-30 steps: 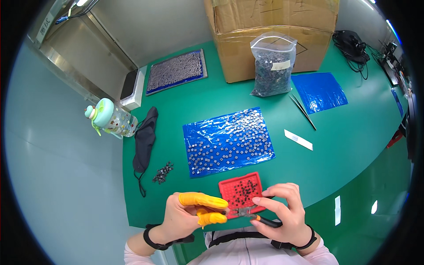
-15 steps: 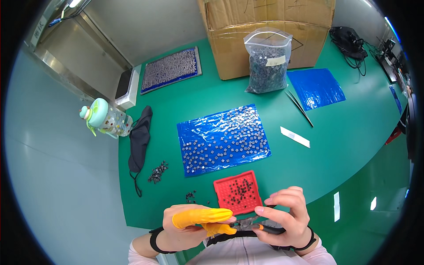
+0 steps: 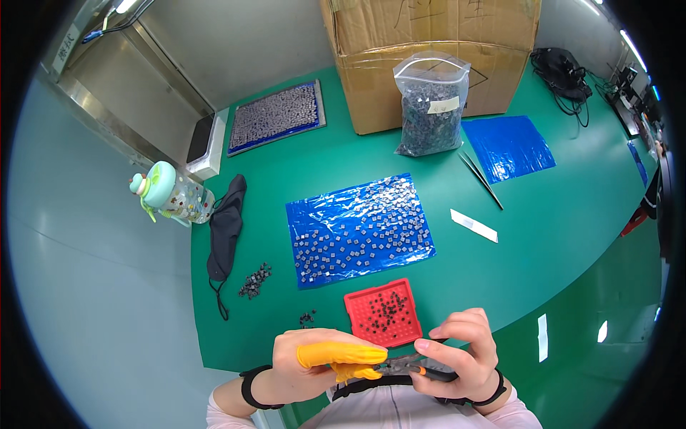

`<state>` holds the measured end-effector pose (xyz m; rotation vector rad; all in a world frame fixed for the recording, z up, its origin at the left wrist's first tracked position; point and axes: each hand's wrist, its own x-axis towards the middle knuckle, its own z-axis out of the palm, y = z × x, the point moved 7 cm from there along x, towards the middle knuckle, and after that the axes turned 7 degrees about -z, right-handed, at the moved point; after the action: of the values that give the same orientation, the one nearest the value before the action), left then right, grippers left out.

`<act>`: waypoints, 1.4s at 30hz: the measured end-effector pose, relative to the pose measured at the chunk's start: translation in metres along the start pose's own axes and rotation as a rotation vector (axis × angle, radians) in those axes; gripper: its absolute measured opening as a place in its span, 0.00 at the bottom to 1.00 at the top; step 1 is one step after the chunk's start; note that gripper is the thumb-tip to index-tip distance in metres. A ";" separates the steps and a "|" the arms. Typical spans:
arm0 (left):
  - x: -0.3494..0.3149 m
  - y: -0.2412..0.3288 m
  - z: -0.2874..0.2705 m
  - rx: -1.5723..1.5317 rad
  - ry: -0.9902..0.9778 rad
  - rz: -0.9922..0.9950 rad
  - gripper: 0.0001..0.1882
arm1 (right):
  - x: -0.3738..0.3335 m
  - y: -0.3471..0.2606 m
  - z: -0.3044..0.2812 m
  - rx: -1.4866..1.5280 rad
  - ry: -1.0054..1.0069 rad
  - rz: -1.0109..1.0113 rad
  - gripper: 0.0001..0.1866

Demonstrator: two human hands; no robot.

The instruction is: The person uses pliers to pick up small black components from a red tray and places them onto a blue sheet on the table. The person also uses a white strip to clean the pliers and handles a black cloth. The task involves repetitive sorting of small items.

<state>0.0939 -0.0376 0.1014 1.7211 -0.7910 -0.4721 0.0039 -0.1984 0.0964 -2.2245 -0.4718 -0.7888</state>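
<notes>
My right hand (image 3: pixel 461 361) is wrapped round a pair of pliers (image 3: pixel 397 363) with black and orange handles, their jaws pointing left. Yellow finger covers sit on some fingers of my left hand (image 3: pixel 314 361), which are pinched together at the tip of the jaws. Whatever lies between those fingertips is hidden or too small to name. Just beyond both hands, a red square tray (image 3: pixel 349 306) with a dimpled floor holds many small black pieces (image 3: pixel 389 311). A few more black pieces (image 3: pixel 307 318) lie on the green table, left of the tray.
A blue film sheet (image 3: pixel 314 218) bears scattered small square parts. Left are a dark pile (image 3: pixel 254 281), a black face mask (image 3: pixel 226 222) and a bottle (image 3: pixel 161 184). Farther back stand a filled zip bag (image 3: pixel 432 118) and carton (image 3: pixel 368 93). Tweezers (image 3: pixel 482 182) lie right.
My left hand has moved right, bringing its covered fingertips up to the pliers' jaws. My right hand keeps its hold on the pliers. The whole view has shifted slightly.
</notes>
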 end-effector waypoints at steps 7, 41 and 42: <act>-0.001 0.006 0.009 0.125 0.002 0.174 0.12 | -0.002 -0.003 0.001 -0.020 -0.002 -0.015 0.26; -0.003 0.002 0.002 -0.112 -0.062 -0.012 0.11 | 0.002 -0.006 0.000 0.047 0.019 -0.007 0.25; -0.002 0.003 0.002 -0.120 -0.062 -0.016 0.11 | 0.003 -0.005 0.000 0.045 0.019 -0.009 0.25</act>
<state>0.0905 -0.0375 0.1036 1.6093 -0.7787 -0.5750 0.0030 -0.1944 0.1008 -2.1733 -0.4853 -0.7959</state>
